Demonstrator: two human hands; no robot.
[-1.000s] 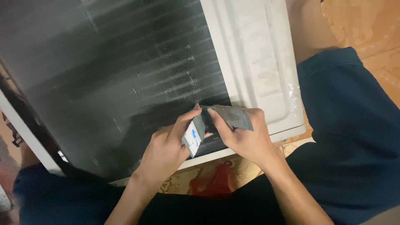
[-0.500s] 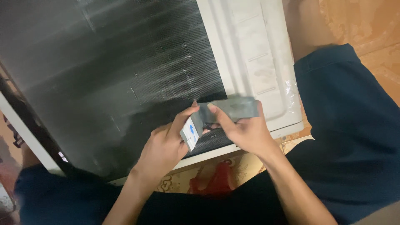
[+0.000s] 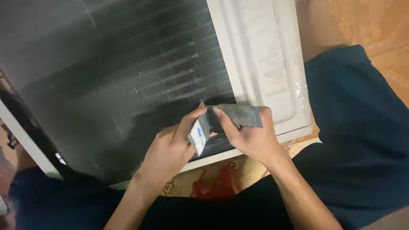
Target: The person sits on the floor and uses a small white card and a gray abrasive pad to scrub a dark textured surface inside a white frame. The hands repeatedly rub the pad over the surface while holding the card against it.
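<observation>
Here both hands meet over the lower edge of a dark finned coil [image 3: 128, 85]. The left hand [image 3: 170, 149] pinches a small white-and-blue card [image 3: 198, 135], while the right hand [image 3: 251, 138] has its grip closed around a flat grey tool [image 3: 240, 116]. The two things touch, just beside the coil's white casing [image 3: 264, 64].

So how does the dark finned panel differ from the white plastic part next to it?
The finned panel is dark grey to black and ruled with fine close lines, some bent; the white plastic part is pale, smooth, with a few moulded ridges. The finned panel spans most of the view; the white plastic part is a narrower strip on its right. The left hand and right hand, holding a small grey piece, lie over the finned panel's lower edge. Both belong to one unit.
</observation>
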